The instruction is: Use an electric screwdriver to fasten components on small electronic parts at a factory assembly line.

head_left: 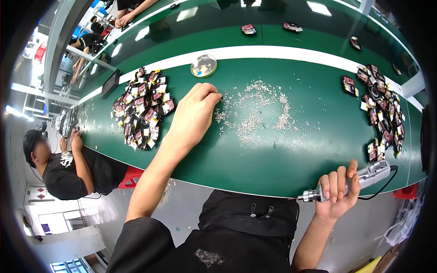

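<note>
My left hand [193, 113] reaches over the green bench, fingers bent and pinched together at the left edge of many scattered small silvery screws [252, 120]. Whatever may be between those fingertips is too small to make out. In my right hand [337, 193] is a grey electric screwdriver [375, 173], gripped near the bench's front edge. Its thin bit points left, and a black cord trails from its rear end. A round shallow dish [203, 66] with small yellowish and blue bits stands just beyond my left hand.
Piles of small black electronic units with red boards lie left [143, 107] and right [382, 109]. A conveyor [218, 34] carrying a few similar units runs beyond a white rail [273, 51]. A black box [110, 84] stands far left. At the left sits a co-worker [68, 168].
</note>
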A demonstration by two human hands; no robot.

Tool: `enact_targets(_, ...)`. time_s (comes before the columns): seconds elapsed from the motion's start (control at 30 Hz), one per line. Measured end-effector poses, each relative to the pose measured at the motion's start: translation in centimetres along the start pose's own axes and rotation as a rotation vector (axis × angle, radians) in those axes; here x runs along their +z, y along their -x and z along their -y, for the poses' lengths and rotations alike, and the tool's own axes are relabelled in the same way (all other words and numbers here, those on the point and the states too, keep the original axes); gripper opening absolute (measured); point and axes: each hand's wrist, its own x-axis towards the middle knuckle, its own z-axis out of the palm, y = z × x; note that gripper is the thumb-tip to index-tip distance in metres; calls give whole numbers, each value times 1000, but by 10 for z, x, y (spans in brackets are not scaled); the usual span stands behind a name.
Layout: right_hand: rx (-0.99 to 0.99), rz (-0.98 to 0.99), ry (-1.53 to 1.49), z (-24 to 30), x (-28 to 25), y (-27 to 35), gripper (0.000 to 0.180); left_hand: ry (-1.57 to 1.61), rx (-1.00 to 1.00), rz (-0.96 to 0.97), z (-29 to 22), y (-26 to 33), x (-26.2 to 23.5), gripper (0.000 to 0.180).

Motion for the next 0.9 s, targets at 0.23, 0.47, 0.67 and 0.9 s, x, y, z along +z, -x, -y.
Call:
enact_targets(0.23, 6, -17, -27, 2, -3, 0, 13, -67, 86, 34, -1, -4, 1, 11)
enact_targets(0.47, -6, -41, -15, 3, 0, 0, 12, -66, 163, -7, 6, -6, 6, 12)
enact_targets(0.67, 4, -11, 19, 1, 3, 4, 11, 37, 120, -13, 11, -8, 11, 15)
enact_targets(0.9, -15, -59, 54, 1, 6, 7, 11, 164, -11, -3, -3, 3, -7, 9)
